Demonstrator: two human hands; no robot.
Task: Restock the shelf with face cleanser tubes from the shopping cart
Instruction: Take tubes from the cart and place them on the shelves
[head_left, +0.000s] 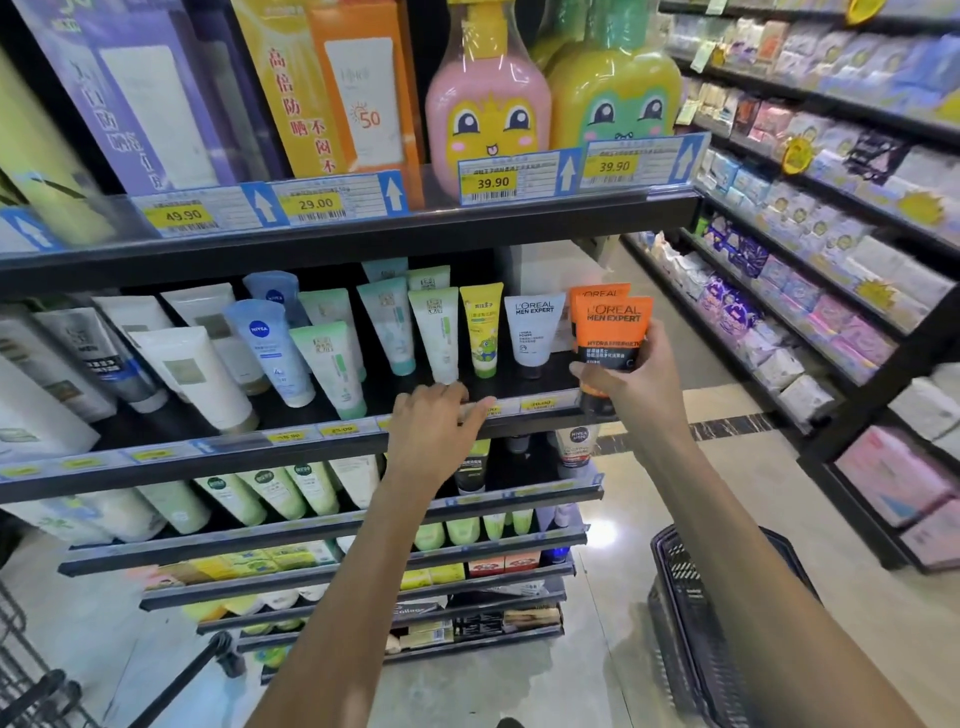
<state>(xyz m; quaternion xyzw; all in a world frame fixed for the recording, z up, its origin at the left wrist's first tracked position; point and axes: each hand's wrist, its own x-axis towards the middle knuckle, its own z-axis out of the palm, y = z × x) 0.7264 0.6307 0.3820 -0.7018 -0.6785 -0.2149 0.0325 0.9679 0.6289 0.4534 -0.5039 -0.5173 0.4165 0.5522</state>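
Both forearms were bare to the frame edge at 6 o'clock, no sleeves showing; left hand (434, 426) and right hand (631, 376) wore nothing.

At my two o'clock I see a glossy orange plastic tube (613, 332) with a black cap. The shelf (530, 387) under it looks like matt black metal, fronted by a clear shiny plastic price strip (332, 430). At five o'clock, a dark plastic mesh basket (691, 613) sits on polished, reflective floor tiles (613, 571).
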